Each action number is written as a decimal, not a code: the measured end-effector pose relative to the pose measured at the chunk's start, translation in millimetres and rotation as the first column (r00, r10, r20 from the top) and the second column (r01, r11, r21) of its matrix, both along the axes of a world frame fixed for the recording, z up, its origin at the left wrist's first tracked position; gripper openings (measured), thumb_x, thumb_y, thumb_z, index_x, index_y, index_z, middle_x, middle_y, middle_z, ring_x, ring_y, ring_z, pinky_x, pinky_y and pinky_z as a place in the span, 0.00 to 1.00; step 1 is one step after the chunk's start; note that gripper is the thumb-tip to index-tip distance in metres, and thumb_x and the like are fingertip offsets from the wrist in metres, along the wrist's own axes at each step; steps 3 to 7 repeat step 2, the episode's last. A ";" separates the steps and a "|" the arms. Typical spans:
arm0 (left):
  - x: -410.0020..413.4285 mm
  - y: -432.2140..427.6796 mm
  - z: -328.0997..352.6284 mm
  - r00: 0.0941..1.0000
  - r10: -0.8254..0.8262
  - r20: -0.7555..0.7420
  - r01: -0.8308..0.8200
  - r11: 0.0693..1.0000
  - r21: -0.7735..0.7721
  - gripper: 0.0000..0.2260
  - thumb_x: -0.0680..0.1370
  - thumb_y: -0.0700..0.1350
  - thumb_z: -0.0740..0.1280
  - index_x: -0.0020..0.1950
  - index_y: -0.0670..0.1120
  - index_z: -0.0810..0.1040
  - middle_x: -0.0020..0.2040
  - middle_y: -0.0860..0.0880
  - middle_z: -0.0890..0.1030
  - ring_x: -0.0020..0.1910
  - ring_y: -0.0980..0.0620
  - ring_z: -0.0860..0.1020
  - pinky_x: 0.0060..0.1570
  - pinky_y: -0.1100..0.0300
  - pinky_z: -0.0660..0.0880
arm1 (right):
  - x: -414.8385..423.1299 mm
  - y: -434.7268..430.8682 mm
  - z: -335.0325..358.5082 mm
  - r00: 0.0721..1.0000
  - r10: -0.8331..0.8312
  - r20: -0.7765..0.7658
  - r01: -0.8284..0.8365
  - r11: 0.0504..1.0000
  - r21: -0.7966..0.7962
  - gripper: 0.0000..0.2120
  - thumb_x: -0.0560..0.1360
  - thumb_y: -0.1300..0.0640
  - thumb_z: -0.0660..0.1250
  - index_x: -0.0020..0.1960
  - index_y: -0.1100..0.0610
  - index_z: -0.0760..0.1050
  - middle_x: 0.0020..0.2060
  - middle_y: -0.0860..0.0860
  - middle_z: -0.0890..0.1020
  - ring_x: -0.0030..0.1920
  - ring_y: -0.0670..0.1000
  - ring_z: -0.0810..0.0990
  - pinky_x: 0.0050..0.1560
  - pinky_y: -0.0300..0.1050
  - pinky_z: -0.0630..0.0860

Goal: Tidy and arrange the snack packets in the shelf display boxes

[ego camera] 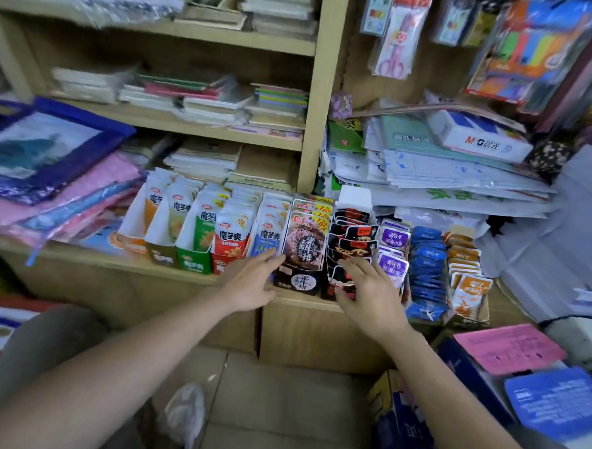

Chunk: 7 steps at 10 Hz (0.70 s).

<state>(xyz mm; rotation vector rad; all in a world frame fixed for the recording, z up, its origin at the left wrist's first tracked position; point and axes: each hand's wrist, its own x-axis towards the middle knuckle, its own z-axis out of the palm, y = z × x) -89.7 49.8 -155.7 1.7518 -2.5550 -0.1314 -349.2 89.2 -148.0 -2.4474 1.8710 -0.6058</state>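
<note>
A: Hands?
B: Left hand (250,283) open, fingers straight, tips at the front brown packet (303,245). Right hand (370,293) open, spread over the black packets (350,241); can't tell if it touches them. Neither holds anything.
A: Risk?
B: Black packets sit fanned and loose. A sideways push would likely spill them off the shelf (168,269) edge or into the purple packets (393,253). The dark box (296,283) stands at the lip, so a nudge may tip it.
A: Boxes?
B: One row along the shelf front. Dark box: brown packets, upright. To the right: black, purple, blue packets (426,265), orange packets (466,281), all slumped. To the left: red box (222,263) and green box (193,261), with white packets (172,204) standing. Behind: notebooks (205,159).
</note>
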 end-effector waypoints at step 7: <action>73.6 -6.5 60.7 0.996 0.002 -0.093 0.007 0.996 0.093 0.13 0.79 0.54 0.69 0.63 0.56 0.82 0.57 0.57 0.84 0.52 0.57 0.79 0.51 0.60 0.76 | 43.3 -19.7 60.2 0.996 0.084 0.001 -0.081 0.964 0.251 0.26 0.79 0.47 0.68 0.74 0.52 0.70 0.67 0.52 0.78 0.64 0.53 0.78 0.62 0.48 0.76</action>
